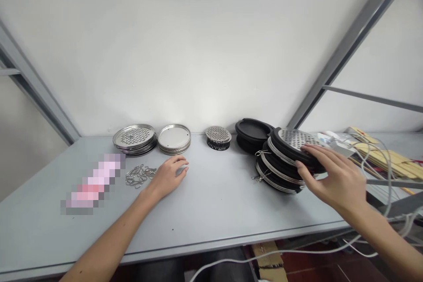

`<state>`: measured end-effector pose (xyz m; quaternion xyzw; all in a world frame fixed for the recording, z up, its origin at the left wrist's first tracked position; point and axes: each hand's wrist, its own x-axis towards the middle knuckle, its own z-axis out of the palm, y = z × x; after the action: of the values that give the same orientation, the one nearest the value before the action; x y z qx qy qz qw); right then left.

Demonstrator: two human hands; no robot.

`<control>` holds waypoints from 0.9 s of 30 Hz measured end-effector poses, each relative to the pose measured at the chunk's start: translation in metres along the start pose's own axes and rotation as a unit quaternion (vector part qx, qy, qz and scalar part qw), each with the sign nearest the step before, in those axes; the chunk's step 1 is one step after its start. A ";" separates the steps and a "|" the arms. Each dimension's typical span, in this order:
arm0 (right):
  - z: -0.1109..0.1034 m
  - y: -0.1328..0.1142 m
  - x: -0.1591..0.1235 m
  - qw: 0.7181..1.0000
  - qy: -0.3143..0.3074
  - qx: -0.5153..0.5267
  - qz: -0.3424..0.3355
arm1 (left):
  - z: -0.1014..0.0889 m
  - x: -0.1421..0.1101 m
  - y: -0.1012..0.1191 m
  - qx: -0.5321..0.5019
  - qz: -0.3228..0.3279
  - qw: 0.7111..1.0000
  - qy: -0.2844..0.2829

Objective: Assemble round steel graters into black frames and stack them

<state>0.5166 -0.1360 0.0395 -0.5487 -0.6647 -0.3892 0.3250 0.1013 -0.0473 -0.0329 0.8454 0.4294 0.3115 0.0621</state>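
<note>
My right hand (pixel 340 176) lies on a leaning stack of black round assemblies (pixel 280 172). Its fingers are stretched over the perforated metal disc (pixel 297 137) on top, with the thumb at the black rim. Wire clasps (pixel 262 176) stick out from the stack's left side. My left hand (pixel 170 172) rests on the table, fingers loosely curved, thumb apart, with nothing seen in it. Beside it lies a pile of small metal wire clips (pixel 139 175). Behind it stands a stack of plain metal discs (pixel 174 137).
Perforated metal plates (pixel 135 136) are stacked at the back left. Smaller perforated discs (pixel 218 135) and black round rings (pixel 254 130) stand along the wall. A pixelated pink item (pixel 95 183) is at left. White cables (pixel 388 172) and yellow strips (pixel 393 161) lie at right.
</note>
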 end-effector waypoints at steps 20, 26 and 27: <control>0.047 -0.174 0.020 0.861 -0.227 0.406 -0.204 | 0.007 0.001 -0.012 0.002 -0.004 1.000 0.002; 0.123 -0.207 0.040 0.859 -0.248 0.448 -0.009 | 0.006 0.004 -0.022 0.067 -0.012 0.996 0.066; 0.132 -0.208 0.039 0.861 -0.246 0.446 0.011 | 0.006 0.005 -0.023 0.075 -0.016 0.994 0.077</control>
<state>0.3039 -0.0221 -0.0243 -0.4308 -0.8193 0.1001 0.3650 0.0912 -0.0285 -0.0438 0.8141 0.4689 0.3414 -0.0298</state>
